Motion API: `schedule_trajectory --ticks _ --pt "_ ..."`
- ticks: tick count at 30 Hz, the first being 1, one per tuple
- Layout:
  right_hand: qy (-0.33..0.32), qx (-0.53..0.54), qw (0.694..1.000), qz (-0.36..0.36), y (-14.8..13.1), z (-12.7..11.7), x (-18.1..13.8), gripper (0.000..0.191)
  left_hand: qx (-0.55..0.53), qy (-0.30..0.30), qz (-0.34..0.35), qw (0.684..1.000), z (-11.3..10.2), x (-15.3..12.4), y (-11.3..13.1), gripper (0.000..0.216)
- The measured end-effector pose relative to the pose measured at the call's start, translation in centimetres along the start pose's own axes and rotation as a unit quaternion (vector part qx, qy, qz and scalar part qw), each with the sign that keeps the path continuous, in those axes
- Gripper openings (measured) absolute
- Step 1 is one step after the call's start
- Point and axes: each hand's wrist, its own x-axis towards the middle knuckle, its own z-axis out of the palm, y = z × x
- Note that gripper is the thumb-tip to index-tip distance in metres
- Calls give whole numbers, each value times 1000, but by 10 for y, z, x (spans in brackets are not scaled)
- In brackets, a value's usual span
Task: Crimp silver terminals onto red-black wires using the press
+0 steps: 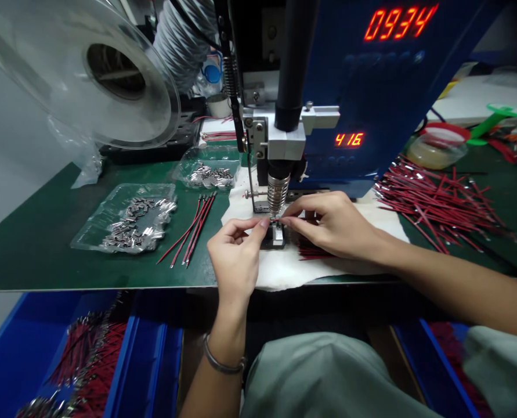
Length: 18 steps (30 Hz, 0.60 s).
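My left hand [236,252] is closed in a pinch at the left side of a small metal fixture [278,234]. From the right, my right hand [334,223] pinches at the same spot, its fingertips nearly meeting the left ones. Whatever is between the fingertips is too small to make out. Just above them is the spring-wrapped tip [277,194] of a soldering machine, pointing down. Red and black wires [313,251] lie partly hidden beneath my right hand, on a white cloth [279,273].
Clear trays [84,237] of small metal parts and a few wires [192,232] lie left. A heap of red wires [441,203] and a round tub [436,148] are right. The blue machine housing [362,87] rises behind; a clear reel [67,75] hangs upper left. Blue bins [149,360] sit below.
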Motion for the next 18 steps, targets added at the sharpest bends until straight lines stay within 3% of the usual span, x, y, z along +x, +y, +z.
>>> schedule_trajectory --ticks 18 --pt "16 -7 1000 6 -4 2 -1 12 -4 -7 11 1000 0 -1 0 19"
